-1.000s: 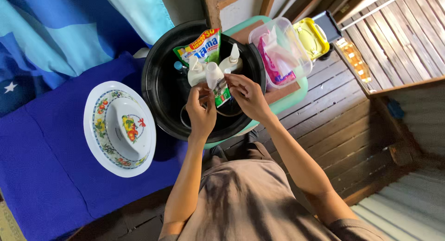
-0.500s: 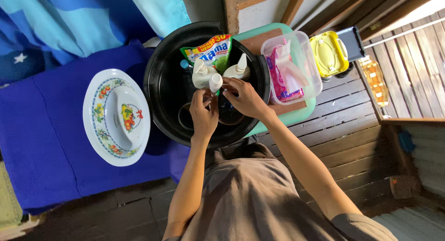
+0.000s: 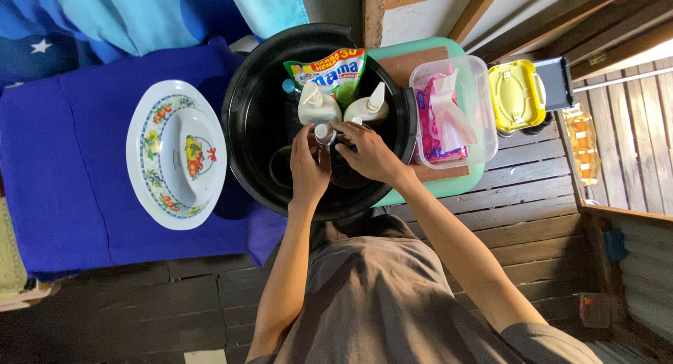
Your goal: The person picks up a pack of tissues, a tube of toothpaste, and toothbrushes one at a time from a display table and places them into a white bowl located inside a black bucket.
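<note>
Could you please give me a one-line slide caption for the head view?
Both hands, left hand and right hand, hold a small bottle over a black basin beside a fruit-patterned plate.

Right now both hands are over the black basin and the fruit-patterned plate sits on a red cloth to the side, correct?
Not quite: the cloth under the plate is blue, not red, as the head view shows. The rest holds: the left hand and right hand are both over the black basin, and the plate lies off to one side of it.
</note>
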